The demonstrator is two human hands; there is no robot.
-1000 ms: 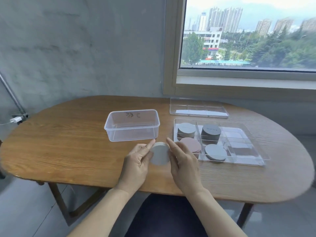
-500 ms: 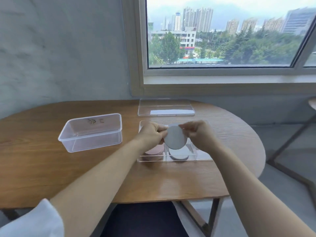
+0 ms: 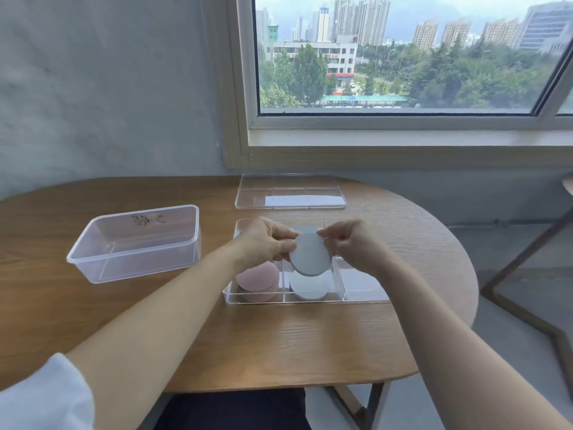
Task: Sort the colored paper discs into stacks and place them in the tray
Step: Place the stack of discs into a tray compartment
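Observation:
A stack of light grey paper discs [image 3: 311, 255] is held tilted above the clear compartment tray [image 3: 338, 301]. My left hand [image 3: 263, 242] pinches its left edge and my right hand [image 3: 352, 243] pinches its right edge. Below it, in the tray's front middle compartment, lies a light grey disc stack [image 3: 307, 288]. A pink disc stack [image 3: 257, 282] fills the front left compartment. A darker grey stack [image 3: 308, 228] shows just behind my fingers; the rest of the tray's back row is hidden by my hands.
An empty clear plastic tub [image 3: 136, 242] stands to the left of the tray on the wooden table [image 3: 279, 342]. The tray's clear lid [image 3: 290, 191] lies behind it near the wall. A metal frame [image 3: 527, 274] stands off the table's right end.
Both hands carried the grey stack from the table's front edge up and over the tray. It now hangs a little lower above the front middle compartment.

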